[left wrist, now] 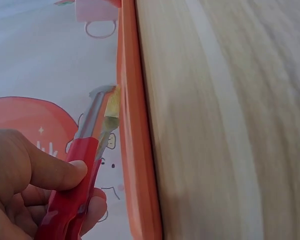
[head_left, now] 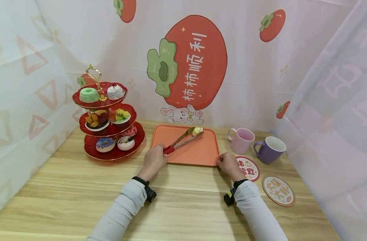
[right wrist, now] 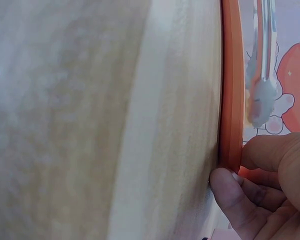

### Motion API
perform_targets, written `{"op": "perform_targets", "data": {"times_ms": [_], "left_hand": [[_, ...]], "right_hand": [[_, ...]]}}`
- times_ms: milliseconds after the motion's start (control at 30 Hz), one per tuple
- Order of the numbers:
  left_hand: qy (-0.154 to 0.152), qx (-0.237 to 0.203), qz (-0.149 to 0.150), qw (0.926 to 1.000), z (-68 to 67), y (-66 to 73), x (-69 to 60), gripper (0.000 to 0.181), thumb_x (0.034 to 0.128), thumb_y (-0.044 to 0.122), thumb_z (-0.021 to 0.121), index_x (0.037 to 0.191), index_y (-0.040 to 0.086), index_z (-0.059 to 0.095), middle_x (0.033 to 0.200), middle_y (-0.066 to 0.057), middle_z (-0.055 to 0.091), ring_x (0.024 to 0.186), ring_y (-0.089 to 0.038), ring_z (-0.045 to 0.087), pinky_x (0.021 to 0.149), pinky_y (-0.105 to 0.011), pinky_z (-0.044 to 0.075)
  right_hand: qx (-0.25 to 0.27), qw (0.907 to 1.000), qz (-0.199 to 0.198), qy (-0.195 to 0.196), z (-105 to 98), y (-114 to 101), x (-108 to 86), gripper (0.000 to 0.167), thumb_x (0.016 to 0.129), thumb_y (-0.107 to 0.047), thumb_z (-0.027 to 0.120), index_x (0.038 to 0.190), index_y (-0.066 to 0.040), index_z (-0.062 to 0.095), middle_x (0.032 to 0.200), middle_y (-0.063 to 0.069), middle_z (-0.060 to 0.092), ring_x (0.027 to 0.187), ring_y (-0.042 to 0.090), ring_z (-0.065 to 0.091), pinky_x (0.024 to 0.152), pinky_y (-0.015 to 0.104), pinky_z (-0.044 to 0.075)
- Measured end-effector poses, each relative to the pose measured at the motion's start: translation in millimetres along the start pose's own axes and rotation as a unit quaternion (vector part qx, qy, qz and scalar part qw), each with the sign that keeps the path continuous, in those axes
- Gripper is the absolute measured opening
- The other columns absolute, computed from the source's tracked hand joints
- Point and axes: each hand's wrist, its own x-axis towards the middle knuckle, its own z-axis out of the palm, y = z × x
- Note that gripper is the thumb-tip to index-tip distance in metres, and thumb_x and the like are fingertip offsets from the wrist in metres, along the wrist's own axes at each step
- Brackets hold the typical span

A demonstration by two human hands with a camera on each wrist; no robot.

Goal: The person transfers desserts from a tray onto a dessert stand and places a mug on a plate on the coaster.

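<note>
My left hand (head_left: 154, 161) grips the red handles of the metal tongs (head_left: 183, 142), and in the left wrist view the thumb lies along the red handle (left wrist: 72, 185). Between the tongs' tips is a small yellow and white piece (head_left: 197, 131), over the orange tray (head_left: 192, 158). At the tray's near right corner my right hand (head_left: 228, 164) pinches the rim; the right wrist view has thumb and fingers on either side of the orange rim (right wrist: 231, 100).
A three-tier red stand (head_left: 111, 154) with several toy cakes and donuts is at the left. On the right are a pink mug (head_left: 242, 142), a purple mug (head_left: 269, 150), a red-rimmed coaster (head_left: 252, 170) and a brown-rimmed coaster (head_left: 278, 191). Printed cloth hangs behind and at both sides.
</note>
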Motion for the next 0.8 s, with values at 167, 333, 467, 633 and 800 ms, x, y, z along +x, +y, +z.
{"op": "perform_targets", "data": {"times_ms": [167, 333, 467, 633, 800], "left_hand": [[0.013, 0.000, 0.020, 0.9997, -9.5, -3.2, -7.2, 0.017, 0.0779, 0.001, 0.064, 0.094, 0.005, 0.066, 0.077, -0.009, 0.063, 0.062, -0.025, 0.057, 0.056, -0.039, 0.045], [0.016, 0.009, 0.026, 0.9995, -20.0, -4.9, -15.1, 0.018, 0.0776, 0.001, 0.065, 0.095, 0.006, 0.067, 0.078, -0.009, 0.064, 0.065, -0.028, 0.058, 0.058, -0.041, 0.045], [0.008, 0.019, 0.028, 0.9994, -28.2, -6.2, -21.7, 0.019, 0.0786, 0.001, 0.067, 0.098, 0.005, 0.066, 0.082, -0.010, 0.064, 0.071, -0.028, 0.059, 0.062, -0.042, 0.046], [0.005, 0.018, 0.034, 0.9993, -41.4, -5.4, -30.5, 0.022, 0.0790, 0.002, 0.068, 0.101, 0.004, 0.066, 0.084, -0.010, 0.065, 0.069, -0.027, 0.058, 0.061, -0.042, 0.045], [0.018, 0.017, 0.049, 0.9985, -56.2, -5.1, -38.5, 0.024, 0.0777, 0.003, 0.069, 0.101, 0.003, 0.067, 0.081, -0.010, 0.065, 0.060, -0.024, 0.055, 0.053, -0.038, 0.043]], "right_hand": [[0.005, 1.0000, -0.005, -0.001, 0, 0, -0.1, 0.031, 0.081, -0.002, 0.062, 0.053, -0.011, 0.052, 0.048, -0.004, 0.046, 0.044, 0.012, 0.045, 0.048, 0.028, 0.037], [0.000, 1.0000, -0.004, 0.002, -1, 1, -0.2, 0.030, 0.080, -0.002, 0.062, 0.053, -0.011, 0.053, 0.049, -0.005, 0.047, 0.045, 0.012, 0.046, 0.049, 0.028, 0.037], [-0.003, 0.9999, -0.009, 0.004, -1, 2, 0.0, 0.029, 0.080, -0.003, 0.062, 0.053, -0.012, 0.052, 0.048, -0.005, 0.046, 0.046, 0.012, 0.046, 0.049, 0.028, 0.037], [0.002, 0.9999, -0.010, 0.001, -1, 1, 0.0, 0.029, 0.080, -0.003, 0.062, 0.055, -0.011, 0.053, 0.049, -0.005, 0.046, 0.046, 0.012, 0.046, 0.049, 0.028, 0.037], [0.001, 1.0000, -0.009, -0.001, 0, 2, -0.1, 0.027, 0.081, -0.003, 0.062, 0.056, -0.010, 0.054, 0.050, -0.004, 0.046, 0.046, 0.012, 0.045, 0.048, 0.028, 0.036]]}}
